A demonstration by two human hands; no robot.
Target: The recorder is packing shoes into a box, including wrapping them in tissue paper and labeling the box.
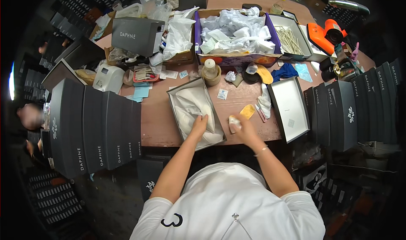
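A grey shoe box (174, 109) lies open in front of me, lined with white paper. Inside it rests a pale bundle in a soft white wrapping (190, 102). My left hand (198, 128) reaches over the near part of the box, its fingers closed on the wrapping. Just right of the box, my right hand (247, 134) is closed round a small whitish wad (234, 122), whose kind I cannot make out. A yellow cloth pad (247, 110) lies on the table just beyond that hand.
A box lid (289, 113) lies inside up at the right. Stacked dark shoe boxes (93, 130) flank the left, and more boxes (342, 113) the right. A purple carton (239, 59) of crumpled paper stands behind. A pump bottle (210, 73) and small pink-handled tool (261, 113) are nearer.
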